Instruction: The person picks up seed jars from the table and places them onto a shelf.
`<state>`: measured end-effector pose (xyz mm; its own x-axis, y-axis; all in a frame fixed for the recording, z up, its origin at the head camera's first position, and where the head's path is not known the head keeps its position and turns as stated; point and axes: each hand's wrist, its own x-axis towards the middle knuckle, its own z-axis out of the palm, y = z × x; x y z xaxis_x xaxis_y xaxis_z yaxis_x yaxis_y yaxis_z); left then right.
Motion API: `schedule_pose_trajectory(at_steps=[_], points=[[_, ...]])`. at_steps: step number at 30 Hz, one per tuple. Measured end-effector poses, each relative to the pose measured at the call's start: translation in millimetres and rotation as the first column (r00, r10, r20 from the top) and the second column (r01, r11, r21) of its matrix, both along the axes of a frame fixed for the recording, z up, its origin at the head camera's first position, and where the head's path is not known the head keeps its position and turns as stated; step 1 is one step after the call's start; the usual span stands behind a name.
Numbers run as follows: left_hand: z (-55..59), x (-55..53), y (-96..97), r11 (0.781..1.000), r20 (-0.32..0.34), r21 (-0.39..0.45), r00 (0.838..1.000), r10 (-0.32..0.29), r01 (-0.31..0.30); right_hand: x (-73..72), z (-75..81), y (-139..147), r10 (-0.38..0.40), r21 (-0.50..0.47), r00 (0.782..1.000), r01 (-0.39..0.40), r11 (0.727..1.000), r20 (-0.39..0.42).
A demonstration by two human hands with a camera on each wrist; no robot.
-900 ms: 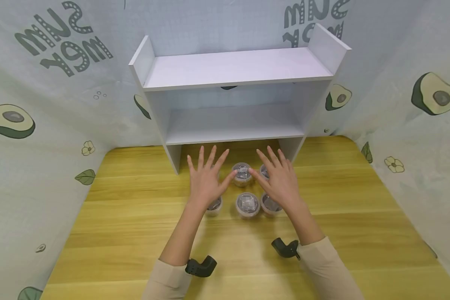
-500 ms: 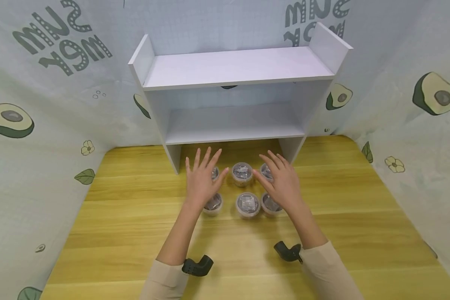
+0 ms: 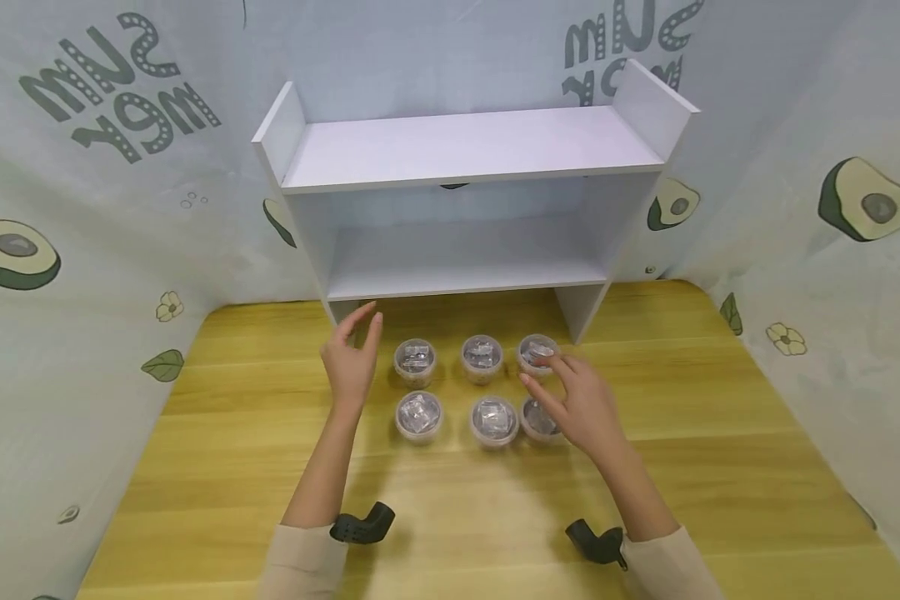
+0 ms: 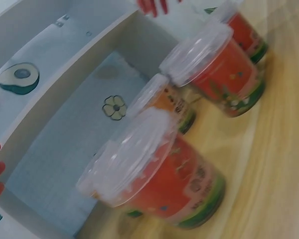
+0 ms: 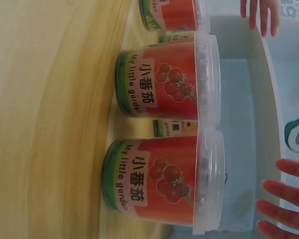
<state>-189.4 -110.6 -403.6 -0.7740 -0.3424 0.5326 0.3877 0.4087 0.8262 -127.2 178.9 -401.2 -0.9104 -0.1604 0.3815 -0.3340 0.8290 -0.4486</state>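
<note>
- Head view: left grip (image 3: pixel 350 362) empty, thumb and finger parted, left of round, clear-lidded plastic cups (image 3: pixel 418 417).
- Right grip (image 3: pixel 581 404) empty, loosely spread, above the rightmost cups.
- Beneath both grips, wood-grained tabletop (image 3: pixel 450 517); beyond, smooth white shelf (image 3: pixel 465 258).

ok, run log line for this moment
six tubs: upright, two rows of three | left hand: empty, left of tubs | right hand: empty, over rightmost tubs | shelf: on table

we see red, green-based tubs (image 5: pixel 159 181) printed with tomatoes, yellow wood-grained table (image 3: pixel 457 517), white shelf (image 3: pixel 465 150), pale avocado-patterned cloth (image 3: pixel 420 50).
</note>
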Motion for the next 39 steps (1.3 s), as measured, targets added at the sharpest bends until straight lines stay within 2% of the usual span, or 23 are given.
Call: schedule_pose_trajectory(at_steps=[2,5,6,8,9,13,18,22,25,29,31,36,39], points=[[9.2,1.6,-7.0,0.992,-0.015,0.119,0.999,0.034,-0.032,4.7,-1.4,2,-0.001,0.01,0.999,0.001,1.0,0.038],[12.0,-3.1,-19.0,0.963,-0.014,0.249,0.994,0.106,-0.1,10.9,-4.2,4,-0.001,0.025,0.995,-0.002,1.0,0.099],[12.3,-5.3,-22.5,0.952,-0.011,0.281,0.992,0.127,-0.119,12.7,-5.1,5,0.0,0.035,0.994,-0.004,0.999,0.11],[4.9,-15.3,-30.5,0.931,-0.019,0.338,0.988,0.153,-0.137,15.4,-7.3,7,0.006,0.049,0.992,-0.012,0.999,0.128],[1.5,-19.9,-33.1,0.923,-0.025,0.358,0.986,0.164,-0.145,16.4,-8.6,9,0.008,0.056,0.991,-0.015,0.998,0.132],[0.8,-28.5,-37.2,0.902,-0.032,0.404,0.983,0.182,-0.154,20.0,-12.4,14,0.017,0.064,0.987,-0.028,0.998,0.162],[3.9,-31.8,-39.4,0.883,-0.017,0.425,0.974,0.226,-0.198,23.4,-16.4,17,0.023,0.083,0.977,-0.041,0.996,0.21],[17.0,-27.2,-37.5,0.886,0.0,0.403,0.967,0.253,-0.232,24.4,-19.7,18,0.028,0.091,0.976,-0.048,0.995,0.215],[23.7,-26.5,-38.2,0.892,0.008,0.404,0.975,0.22,-0.205,24.4,-21.8,18,0.027,0.08,0.979,-0.044,0.996,0.2],[16.3,-39.3,-46.2,0.896,0.028,0.422,0.99,0.139,-0.138,23.9,-24.6,18,0.024,0.055,0.981,-0.036,0.998,0.19],[11.3,-47.8,-50.2,0.905,0.047,0.406,0.992,0.12,-0.129,23.7,-26.0,19,0.024,0.051,0.982,-0.034,0.998,0.187],[9.8,-59.7,-55.9,0.935,0.13,0.322,0.985,0.109,-0.146,22.9,-27.9,20,0.024,0.07,0.982,-0.038,0.997,0.189],[11.4,-62.1,-58.8,0.956,0.181,0.258,0.979,0.095,-0.141,22.2,-28.6,21,0.017,0.083,0.979,-0.034,0.996,0.201]])
